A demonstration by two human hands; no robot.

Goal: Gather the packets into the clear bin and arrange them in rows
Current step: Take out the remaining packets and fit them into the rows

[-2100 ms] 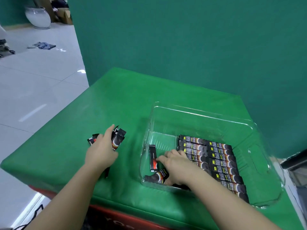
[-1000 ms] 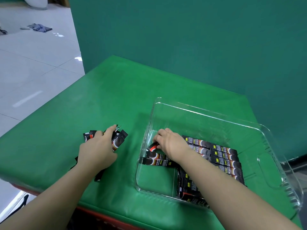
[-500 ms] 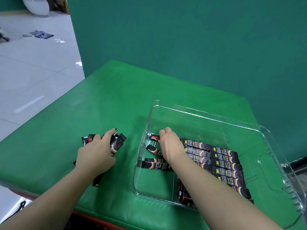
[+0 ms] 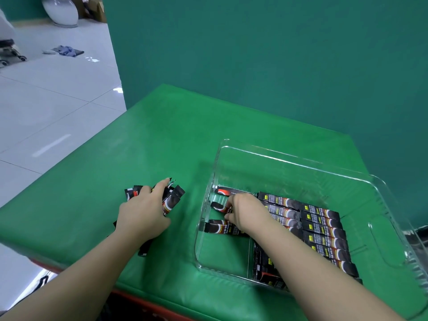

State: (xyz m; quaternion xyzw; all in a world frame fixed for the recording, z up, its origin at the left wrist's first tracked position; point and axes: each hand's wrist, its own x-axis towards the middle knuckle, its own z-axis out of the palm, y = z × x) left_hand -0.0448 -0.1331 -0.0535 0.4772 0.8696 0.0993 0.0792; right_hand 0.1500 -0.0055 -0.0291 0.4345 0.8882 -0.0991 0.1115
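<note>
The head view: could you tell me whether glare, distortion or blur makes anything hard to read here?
In the head view, the clear bin shows bright highlights along its rim; wide-angle distortion bows the green table edge; print on the packets in the bin is too small to read; the left hand covers much of the loose packets.

The clear bin (image 4: 301, 163) looks like smooth, shiny plastic you can see right through. The packets (image 4: 322, 228) inside it are glossy black wrappers that catch the light. The table top (image 4: 150, 140) has a green cover, smooth and a bit shiny, and the floor (image 4: 46, 100) is shiny pale tile.
</note>
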